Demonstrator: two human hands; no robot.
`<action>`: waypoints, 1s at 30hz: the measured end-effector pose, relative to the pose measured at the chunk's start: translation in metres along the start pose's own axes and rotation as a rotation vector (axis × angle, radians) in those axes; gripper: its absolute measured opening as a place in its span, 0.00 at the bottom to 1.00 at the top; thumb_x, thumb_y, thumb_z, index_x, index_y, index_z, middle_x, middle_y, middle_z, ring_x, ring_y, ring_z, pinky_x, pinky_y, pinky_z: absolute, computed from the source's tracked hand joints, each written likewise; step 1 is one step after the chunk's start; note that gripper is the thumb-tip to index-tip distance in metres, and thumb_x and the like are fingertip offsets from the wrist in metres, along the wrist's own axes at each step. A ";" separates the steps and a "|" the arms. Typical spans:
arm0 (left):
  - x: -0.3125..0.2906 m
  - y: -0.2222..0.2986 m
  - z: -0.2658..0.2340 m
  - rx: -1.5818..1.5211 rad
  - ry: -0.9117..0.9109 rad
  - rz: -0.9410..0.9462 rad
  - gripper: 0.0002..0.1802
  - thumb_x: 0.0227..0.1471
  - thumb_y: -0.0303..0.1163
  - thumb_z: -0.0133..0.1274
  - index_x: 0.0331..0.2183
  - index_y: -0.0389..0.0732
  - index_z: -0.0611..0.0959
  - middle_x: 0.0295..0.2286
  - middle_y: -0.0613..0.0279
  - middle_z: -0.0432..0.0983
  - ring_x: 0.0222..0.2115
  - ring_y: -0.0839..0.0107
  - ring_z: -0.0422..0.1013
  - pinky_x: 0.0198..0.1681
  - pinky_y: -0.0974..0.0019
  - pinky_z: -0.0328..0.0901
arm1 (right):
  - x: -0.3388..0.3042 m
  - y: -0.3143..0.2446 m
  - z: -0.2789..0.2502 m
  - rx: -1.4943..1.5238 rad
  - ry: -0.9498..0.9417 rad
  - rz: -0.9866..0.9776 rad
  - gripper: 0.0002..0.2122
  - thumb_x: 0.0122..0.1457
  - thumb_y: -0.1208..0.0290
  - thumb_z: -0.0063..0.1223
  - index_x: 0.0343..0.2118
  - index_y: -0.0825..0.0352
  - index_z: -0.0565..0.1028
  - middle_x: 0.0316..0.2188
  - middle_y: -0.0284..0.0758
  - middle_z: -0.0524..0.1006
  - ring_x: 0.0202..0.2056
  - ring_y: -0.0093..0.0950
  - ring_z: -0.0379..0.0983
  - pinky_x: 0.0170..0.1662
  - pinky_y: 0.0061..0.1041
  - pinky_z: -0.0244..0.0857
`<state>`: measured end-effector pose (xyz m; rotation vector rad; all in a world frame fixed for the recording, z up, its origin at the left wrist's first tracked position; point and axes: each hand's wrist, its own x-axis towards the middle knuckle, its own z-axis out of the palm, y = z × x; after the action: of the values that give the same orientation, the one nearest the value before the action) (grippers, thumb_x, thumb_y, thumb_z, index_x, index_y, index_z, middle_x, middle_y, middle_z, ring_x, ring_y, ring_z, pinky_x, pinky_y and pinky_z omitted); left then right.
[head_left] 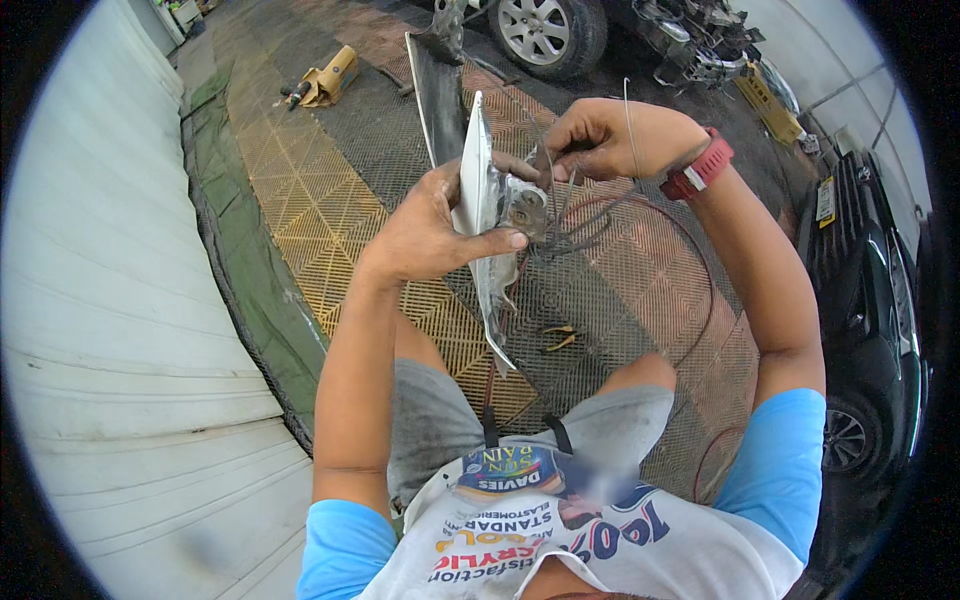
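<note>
My left hand (425, 228) is closed around a white, thin-edged panel (476, 178), held upright on edge over my lap, its thumb pressed toward a dirty grey metal bracket (527, 208) on the panel's right side. Just beyond the bracket, the thumb and fingers of my right hand (622, 140) are pinched on thin grey wires. More loose wires (580, 238) fan out below and to the right, and one stands up past my knuckles. Exactly where the wires join the bracket is hard to make out.
Yellow-handled pliers (560, 338) lie on the grated floor between my knees. A red hose (712, 280) curves along the right. Ahead are a long dark-and-white car part (432, 100), brown packaging (332, 80) and a car wheel (540, 28). A dark car (868, 275) stands at the right.
</note>
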<state>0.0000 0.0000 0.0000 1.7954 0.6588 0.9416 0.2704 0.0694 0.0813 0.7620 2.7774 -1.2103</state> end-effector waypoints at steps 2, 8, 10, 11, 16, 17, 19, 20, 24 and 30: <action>0.005 -0.004 0.003 0.004 0.069 0.003 0.32 0.42 0.25 0.72 0.50 0.39 0.79 0.39 0.65 0.80 0.43 0.73 0.74 0.52 0.66 0.68 | -0.002 0.004 0.013 0.284 0.269 -0.012 0.15 0.71 0.59 0.50 0.53 0.63 0.75 0.35 0.37 0.82 0.31 0.25 0.72 0.40 0.26 0.69; 0.002 -0.012 0.028 -0.111 0.217 -0.027 0.31 0.42 0.26 0.73 0.49 0.39 0.79 0.39 0.64 0.79 0.41 0.73 0.74 0.49 0.66 0.69 | -0.042 0.034 0.163 1.002 1.574 0.063 0.16 0.71 0.59 0.49 0.42 0.70 0.77 0.29 0.35 0.79 0.27 0.24 0.73 0.33 0.26 0.70; 0.003 -0.007 0.031 -0.033 0.202 0.018 0.31 0.43 0.26 0.73 0.49 0.39 0.79 0.38 0.65 0.79 0.40 0.73 0.74 0.48 0.65 0.70 | -0.019 0.005 0.215 1.111 1.585 -0.010 0.12 0.70 0.64 0.52 0.39 0.70 0.76 0.30 0.34 0.79 0.26 0.23 0.73 0.33 0.24 0.70; 0.003 -0.005 0.030 0.010 0.173 0.000 0.31 0.43 0.26 0.73 0.49 0.39 0.79 0.38 0.65 0.79 0.40 0.73 0.74 0.48 0.65 0.70 | -0.002 -0.010 0.224 1.095 1.612 -0.058 0.11 0.69 0.66 0.53 0.38 0.70 0.75 0.30 0.34 0.79 0.27 0.23 0.73 0.33 0.24 0.71; 0.003 0.023 0.039 0.112 0.083 -0.128 0.33 0.41 0.22 0.72 0.51 0.39 0.79 0.42 0.62 0.79 0.44 0.72 0.74 0.48 0.65 0.70 | 0.025 -0.056 0.226 1.011 1.841 -0.081 0.07 0.62 0.75 0.63 0.34 0.71 0.74 0.27 0.31 0.78 0.27 0.18 0.75 0.30 0.19 0.70; 0.005 0.022 0.038 0.054 0.000 -0.080 0.32 0.43 0.23 0.71 0.52 0.37 0.78 0.43 0.60 0.79 0.44 0.72 0.74 0.49 0.65 0.70 | 0.025 -0.059 0.228 0.962 1.888 -0.056 0.08 0.61 0.75 0.64 0.34 0.70 0.74 0.27 0.31 0.78 0.27 0.18 0.75 0.29 0.19 0.70; 0.012 0.016 0.030 -0.071 -0.165 -0.006 0.32 0.47 0.24 0.69 0.54 0.32 0.76 0.44 0.58 0.80 0.45 0.71 0.75 0.52 0.64 0.70 | 0.026 -0.065 0.238 1.005 1.984 -0.061 0.08 0.61 0.75 0.65 0.33 0.70 0.74 0.26 0.32 0.78 0.25 0.19 0.76 0.30 0.19 0.71; 0.021 0.020 0.024 -0.162 -0.269 -0.047 0.29 0.58 0.36 0.62 0.57 0.34 0.75 0.48 0.56 0.78 0.48 0.70 0.74 0.53 0.66 0.69 | 0.025 -0.064 0.244 1.052 2.001 -0.066 0.09 0.61 0.74 0.65 0.33 0.70 0.74 0.26 0.32 0.78 0.25 0.19 0.76 0.30 0.19 0.71; 0.042 -0.009 0.014 -0.502 -0.286 -0.292 0.39 0.64 0.58 0.46 0.59 0.32 0.74 0.55 0.51 0.75 0.51 0.62 0.74 0.56 0.61 0.68 | 0.032 -0.079 0.257 1.203 2.003 -0.106 0.08 0.63 0.72 0.62 0.33 0.71 0.75 0.27 0.36 0.80 0.27 0.23 0.80 0.33 0.22 0.76; 0.125 0.008 0.031 0.075 -0.612 -0.449 0.23 0.64 0.45 0.53 0.48 0.34 0.83 0.41 0.57 0.82 0.41 0.67 0.78 0.46 0.64 0.73 | 0.022 -0.074 0.250 1.185 2.027 -0.071 0.08 0.65 0.72 0.59 0.35 0.73 0.75 0.29 0.40 0.82 0.29 0.26 0.81 0.35 0.24 0.77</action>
<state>0.0954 0.0779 0.0388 1.7667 0.6573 0.0527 0.1751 -0.1372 -0.0472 3.4746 1.6093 -3.3600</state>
